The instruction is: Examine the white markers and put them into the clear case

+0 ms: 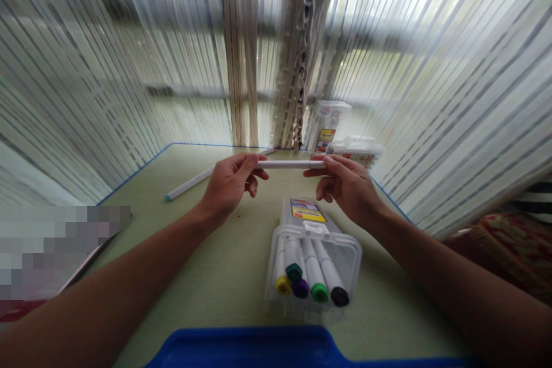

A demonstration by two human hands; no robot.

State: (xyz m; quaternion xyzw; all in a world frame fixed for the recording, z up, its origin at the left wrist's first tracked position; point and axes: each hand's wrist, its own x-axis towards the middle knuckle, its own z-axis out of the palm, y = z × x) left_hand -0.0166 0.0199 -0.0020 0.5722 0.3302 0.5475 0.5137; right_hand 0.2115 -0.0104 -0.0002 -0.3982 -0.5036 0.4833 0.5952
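A white marker (pixel 284 165) stretches level between my two hands, above the far half of the table. My left hand (pixel 235 181) pinches one end between thumb and fingers. At the other end, my right hand (pixel 347 184) grips it the same way. Below them lies a clear plastic marker case (pixel 357 256), its open end toward me. Inside are several white markers, with yellow, teal, purple, green and black ends showing. Another white marker (pixel 187 185) with a light blue end rests on the table, partly behind my left hand. A further marker (pixel 268 151) lies beyond, partly hidden.
The pale green table (pixel 215 299) has a blue rim, with a blue tray-like edge (pixel 250 348) nearest me. Two clear cases, one upright (pixel 328 121) and one lower (pixel 356 149), stand at the back right. String curtains (pixel 181 57) hang just behind. A blurred-out flat object sits at left.
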